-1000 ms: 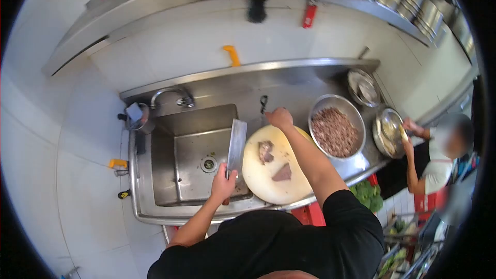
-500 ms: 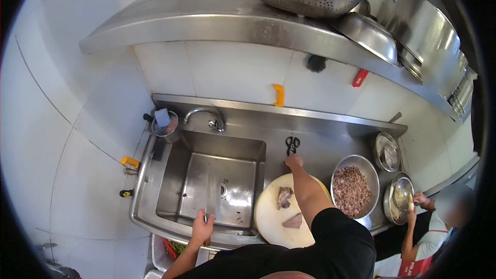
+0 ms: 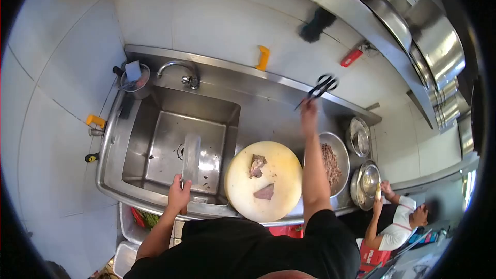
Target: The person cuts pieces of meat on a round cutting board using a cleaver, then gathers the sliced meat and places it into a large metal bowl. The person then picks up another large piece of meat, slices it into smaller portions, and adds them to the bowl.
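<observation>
My left hand is closed round the handle of a cleaver, whose broad blade hangs over the sink. My right hand grips black-handled scissors, raised above the back of the counter with the handle loops pointing away from me. Under my right forearm is a metal bowl of chopped meat, partly covered by the arm. On the round white chopping board lie two pieces of meat, a ragged chunk and a flat slice.
A tap and a small container stand behind the sink. At right, a person works over metal bowls. A steel shelf with pots overhangs the wall. Below left sits a tub with greens.
My right hand has lifted the scissors off the counter and carried them to the right. The view has shifted, and my left hand still holds the cleaver over the sink.
</observation>
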A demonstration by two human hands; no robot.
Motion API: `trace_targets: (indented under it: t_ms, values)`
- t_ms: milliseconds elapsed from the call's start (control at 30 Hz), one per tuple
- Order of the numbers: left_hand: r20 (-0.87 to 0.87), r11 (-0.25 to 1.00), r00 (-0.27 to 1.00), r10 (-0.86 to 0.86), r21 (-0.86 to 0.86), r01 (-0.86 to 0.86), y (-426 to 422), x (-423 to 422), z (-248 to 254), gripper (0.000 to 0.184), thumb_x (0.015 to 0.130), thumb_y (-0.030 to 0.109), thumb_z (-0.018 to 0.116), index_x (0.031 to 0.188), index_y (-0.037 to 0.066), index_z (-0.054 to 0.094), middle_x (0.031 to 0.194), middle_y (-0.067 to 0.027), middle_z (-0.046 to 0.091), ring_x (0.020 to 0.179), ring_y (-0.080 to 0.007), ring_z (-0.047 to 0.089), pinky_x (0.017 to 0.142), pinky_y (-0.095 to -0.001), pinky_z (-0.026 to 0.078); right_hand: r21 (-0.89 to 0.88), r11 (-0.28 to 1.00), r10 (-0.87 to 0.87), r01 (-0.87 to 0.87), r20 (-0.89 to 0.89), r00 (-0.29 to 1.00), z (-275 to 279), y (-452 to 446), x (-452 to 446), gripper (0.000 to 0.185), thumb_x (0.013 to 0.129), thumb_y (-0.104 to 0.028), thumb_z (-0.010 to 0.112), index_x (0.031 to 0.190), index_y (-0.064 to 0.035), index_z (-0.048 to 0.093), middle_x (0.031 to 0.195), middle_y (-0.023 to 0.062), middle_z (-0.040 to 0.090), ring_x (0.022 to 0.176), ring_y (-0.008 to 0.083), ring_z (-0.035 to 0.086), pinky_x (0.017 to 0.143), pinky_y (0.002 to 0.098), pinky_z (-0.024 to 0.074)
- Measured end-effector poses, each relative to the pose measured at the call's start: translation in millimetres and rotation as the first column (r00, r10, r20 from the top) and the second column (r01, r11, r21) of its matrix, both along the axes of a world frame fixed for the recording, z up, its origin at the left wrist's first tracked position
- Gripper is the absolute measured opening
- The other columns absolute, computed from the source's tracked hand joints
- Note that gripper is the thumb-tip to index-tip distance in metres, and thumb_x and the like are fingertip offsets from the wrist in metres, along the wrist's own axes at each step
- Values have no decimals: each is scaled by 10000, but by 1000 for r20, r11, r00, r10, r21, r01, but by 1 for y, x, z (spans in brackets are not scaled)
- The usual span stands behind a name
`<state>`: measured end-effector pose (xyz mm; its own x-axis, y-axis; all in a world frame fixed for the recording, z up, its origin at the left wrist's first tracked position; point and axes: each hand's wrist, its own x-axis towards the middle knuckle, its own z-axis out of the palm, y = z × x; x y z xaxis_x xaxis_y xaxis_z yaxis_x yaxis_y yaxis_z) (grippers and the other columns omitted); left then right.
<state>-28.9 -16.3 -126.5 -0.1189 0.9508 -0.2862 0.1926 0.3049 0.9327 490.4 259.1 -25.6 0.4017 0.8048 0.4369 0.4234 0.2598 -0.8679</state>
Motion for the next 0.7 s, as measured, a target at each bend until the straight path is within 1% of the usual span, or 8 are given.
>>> trace_targets:
  t_ms: [67,133,167,300,333,433,567,700]
  values:
    - [25,1000,1000,-7,-25,7,-4,-3,-2,259,1010,188,657,1177,9,572,746,-94,638,653,-195,628,623,-370,501,-152,953,-182,263,407,895,132,4,-10,286,1097,-308,535,1102,-52,662,861,68,626,820,193,580,752,359,479]
    - [51,993,999,-9,-113,14,1,-5,7,256,1017,189,649,1177,9,565,731,-78,634,631,-185,636,604,-361,501,-6,985,-158,174,394,906,190,41,12,284,1098,-299,507,1087,-57,654,761,48,590,666,143,543,596,342,435]
    - [67,992,998,-13,-125,21,3,-5,13,257,1020,193,647,1182,11,564,727,-74,633,623,-182,637,597,-357,500,-113,985,-102,133,246,964,217,57,19,287,1082,-271,516,1058,-11,635,965,121,690,937,254,634,885,380,487]
    - [85,982,996,0,-188,16,8,0,46,263,1021,197,642,1194,16,562,741,-86,643,639,-189,652,607,-366,507,-366,930,8,-17,-25,1000,247,109,61,236,1050,-269,547,1044,-66,667,765,51,587,684,165,538,576,335,425]
    - [75,978,997,7,-208,9,9,0,52,265,1019,197,643,1195,16,563,752,-95,648,656,-195,658,619,-375,511,-414,907,-28,76,122,992,242,113,60,205,1036,-249,535,1036,-94,670,707,1,517,611,114,453,499,303,337]
    - [-70,1000,997,-18,-6,18,5,-13,-16,270,1009,185,644,1200,11,566,813,-136,674,725,-230,679,676,-393,523,-314,949,-10,3,-20,1000,226,107,60,113,1057,-240,547,1023,-167,626,752,-56,486,652,85,446,537,289,372]
    - [-27,999,1000,11,-44,-12,-4,-15,-3,273,999,176,646,1198,4,572,872,-169,692,769,-261,683,730,-400,529,-228,972,53,-53,-3,999,234,101,43,101,1058,-231,538,1002,-182,605,769,-64,482,672,76,444,570,261,361]
    - [-31,998,999,15,-62,-17,-7,-17,-10,269,1000,180,645,1192,5,574,860,-164,694,751,-252,674,722,-392,528,-390,921,51,-20,70,996,237,117,51,249,1054,-297,500,1076,-100,651,801,4,543,683,121,462,550,311,397]
